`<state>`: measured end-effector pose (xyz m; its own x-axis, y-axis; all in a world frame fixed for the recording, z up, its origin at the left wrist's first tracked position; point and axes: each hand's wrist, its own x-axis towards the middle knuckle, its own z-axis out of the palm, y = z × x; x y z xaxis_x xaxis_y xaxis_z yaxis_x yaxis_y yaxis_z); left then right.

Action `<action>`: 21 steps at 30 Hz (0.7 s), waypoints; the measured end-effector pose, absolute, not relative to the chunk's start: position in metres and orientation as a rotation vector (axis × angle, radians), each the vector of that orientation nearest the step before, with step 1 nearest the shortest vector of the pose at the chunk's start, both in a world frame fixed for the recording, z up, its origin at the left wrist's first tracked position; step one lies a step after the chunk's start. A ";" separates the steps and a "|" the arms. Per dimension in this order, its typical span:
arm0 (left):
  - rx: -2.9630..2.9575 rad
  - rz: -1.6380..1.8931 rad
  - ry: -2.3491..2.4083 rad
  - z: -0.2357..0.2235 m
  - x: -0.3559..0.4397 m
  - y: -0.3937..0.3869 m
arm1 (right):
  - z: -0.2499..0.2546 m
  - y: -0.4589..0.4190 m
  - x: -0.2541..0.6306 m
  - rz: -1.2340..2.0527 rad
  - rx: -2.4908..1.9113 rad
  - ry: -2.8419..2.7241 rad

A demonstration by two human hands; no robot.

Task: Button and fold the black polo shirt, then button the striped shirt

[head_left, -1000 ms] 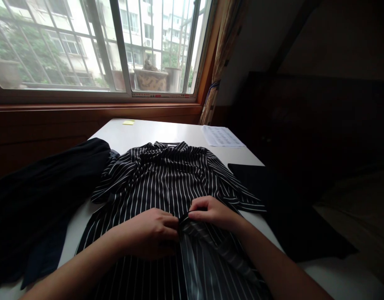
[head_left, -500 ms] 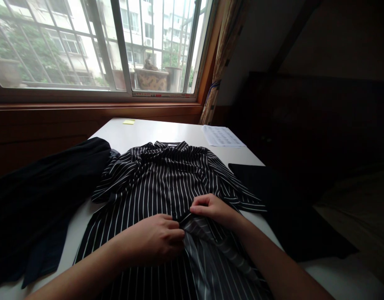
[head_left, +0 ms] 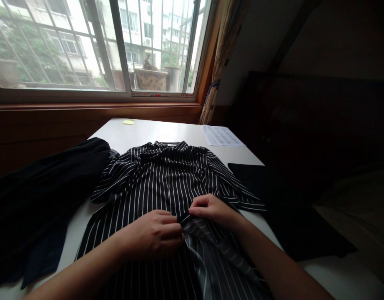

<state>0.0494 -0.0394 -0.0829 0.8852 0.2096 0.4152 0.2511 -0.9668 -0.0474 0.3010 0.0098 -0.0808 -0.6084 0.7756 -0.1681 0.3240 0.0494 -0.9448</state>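
A black shirt with white stripes (head_left: 154, 179) lies front up in front of me, its collar at the far end and its sleeves spread to both sides. Small dark buttons run down its middle. My right hand (head_left: 209, 207) pinches the edge of the right front panel, which is folded back so that its greyer inner side shows. Just left of it, my left hand (head_left: 157, 233) is closed at the opposite front edge by the button line. Its fingertips are hidden behind the back of the hand, but cloth runs into its grip.
The shirt lies on a white table (head_left: 144, 129). Dark folded clothing (head_left: 51, 183) is at the left, and a black cloth (head_left: 288, 208) at the right. A yellow sticky note (head_left: 128, 122) and printed paper sheets (head_left: 221, 136) lie toward the window.
My left hand has shifted slightly up along the front edge. The right hand keeps its pinch almost in place, and the turned-back panel has moved a little.
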 end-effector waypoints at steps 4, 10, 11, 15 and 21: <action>-2.894 -0.728 -0.364 -0.083 0.047 -0.038 | -0.077 0.008 0.300 1.581 -1.101 -1.976; -2.867 -0.789 -0.346 -0.083 0.045 -0.038 | -0.073 0.003 0.297 1.626 -1.020 -2.009; -2.861 -0.790 -0.346 -0.083 0.045 -0.037 | -0.074 0.002 0.296 1.640 -1.005 -2.018; -2.841 -0.795 -0.347 -0.084 0.044 -0.037 | -0.077 -0.001 0.293 1.714 -0.940 -2.062; -2.906 -0.815 -0.432 -0.085 0.043 -0.039 | -0.080 -0.004 0.291 1.829 -0.953 -2.081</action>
